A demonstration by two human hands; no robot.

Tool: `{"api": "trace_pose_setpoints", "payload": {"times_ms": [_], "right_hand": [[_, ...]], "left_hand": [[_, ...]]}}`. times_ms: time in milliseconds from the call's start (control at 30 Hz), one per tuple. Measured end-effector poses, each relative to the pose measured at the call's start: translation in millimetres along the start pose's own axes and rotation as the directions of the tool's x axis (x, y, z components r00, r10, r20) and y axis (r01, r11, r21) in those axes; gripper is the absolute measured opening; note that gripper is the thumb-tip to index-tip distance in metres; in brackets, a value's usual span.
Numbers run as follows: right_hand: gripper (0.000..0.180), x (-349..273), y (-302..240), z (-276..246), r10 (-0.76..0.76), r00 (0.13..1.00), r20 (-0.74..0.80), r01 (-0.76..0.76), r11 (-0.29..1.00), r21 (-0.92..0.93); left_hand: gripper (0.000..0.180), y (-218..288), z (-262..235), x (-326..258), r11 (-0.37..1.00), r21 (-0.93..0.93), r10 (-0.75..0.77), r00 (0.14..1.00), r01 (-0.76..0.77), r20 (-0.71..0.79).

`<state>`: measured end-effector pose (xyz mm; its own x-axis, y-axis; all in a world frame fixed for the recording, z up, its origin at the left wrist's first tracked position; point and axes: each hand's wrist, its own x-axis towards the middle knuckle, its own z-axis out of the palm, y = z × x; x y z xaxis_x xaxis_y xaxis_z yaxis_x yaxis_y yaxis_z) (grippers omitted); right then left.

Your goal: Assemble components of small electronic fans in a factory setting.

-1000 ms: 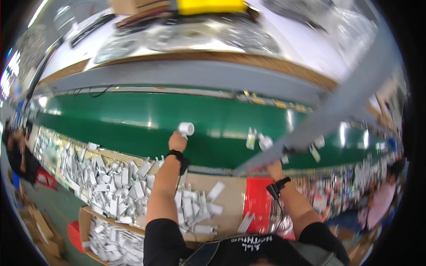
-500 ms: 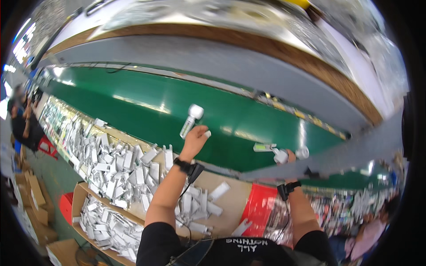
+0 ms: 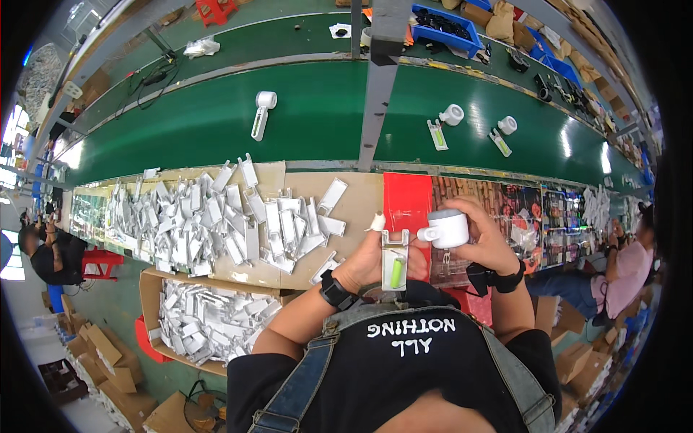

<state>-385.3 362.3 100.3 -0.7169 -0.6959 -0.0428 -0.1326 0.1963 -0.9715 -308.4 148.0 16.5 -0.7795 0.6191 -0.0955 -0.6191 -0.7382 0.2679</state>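
Observation:
My left hand (image 3: 361,265) is closed round a white plastic handle shell (image 3: 394,278), a long tray with a bright green cylinder (image 3: 396,272) lying inside. A white cover sits on one of its fingertips. Beside it, my right hand (image 3: 492,242) grips a round white head piece (image 3: 449,229) with a grey rim and a short neck. That neck points at the forked top of the handle shell, close to it; whether they touch I cannot tell. Both hands are in front of my chest, above the near edge of the bench.
Many loose white handle shells (image 3: 191,220) cover the bench at left; more fill a cardboard box (image 3: 151,289) below. Beyond the bench runs a green conveyor belt (image 3: 310,108) carrying several white assemblies. A grey metal post (image 3: 376,101) rises ahead. People sit at both sides.
Both hands have drawn back from over the belt to my chest. The handle shell and round head piece are now in them. My view has shifted, showing more of the bench and my torso.

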Motion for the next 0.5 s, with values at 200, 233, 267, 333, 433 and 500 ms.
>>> {"api": "trace_pose_setpoints", "payload": {"times_ms": [200, 233, 267, 333, 433, 500], "right_hand": [[0.068, -30.9, -5.4, 10.2, 0.003, 0.993, -0.116, -0.009, 0.998, -0.056], [0.068, -34.3, -5.4, 8.8, -0.082, 0.991, -0.101, 0.053, 0.965, -0.259], [0.068, -37.7, -5.4, 7.8, -0.161, 0.984, -0.071, 0.112, 0.886, -0.449], [0.066, -40.7, -10.2, 7.3, -0.268, 0.963, -0.024, 0.224, 0.847, -0.483], [0.052, -41.6, -4.2, -2.2, -0.480, 0.870, 0.113, 0.435, 0.638, -0.636], [0.041, -40.0, 6.9, -10.7, -0.713, 0.608, 0.349, 0.566, 0.081, -0.821]], "left_hand": [[0.043, -16.3, 22.2, -16.8, 0.915, 0.327, 0.332, 0.900, -0.235, -0.284], [0.035, -18.1, 31.1, -19.3, 0.892, 0.404, 0.353, 0.872, -0.204, -0.339], [0.029, -19.6, 37.8, -22.1, 0.895, 0.395, 0.354, 0.867, -0.206, -0.350], [0.032, -24.2, 39.2, -25.9, 0.808, 0.559, 0.408, 0.861, -0.186, -0.303], [0.029, -28.9, 42.9, -26.2, 0.733, 0.655, 0.468, 0.836, -0.186, -0.286], [0.024, -23.4, 49.1, -31.1, 0.865, 0.497, 0.163, 0.902, 0.064, -0.399]]}}
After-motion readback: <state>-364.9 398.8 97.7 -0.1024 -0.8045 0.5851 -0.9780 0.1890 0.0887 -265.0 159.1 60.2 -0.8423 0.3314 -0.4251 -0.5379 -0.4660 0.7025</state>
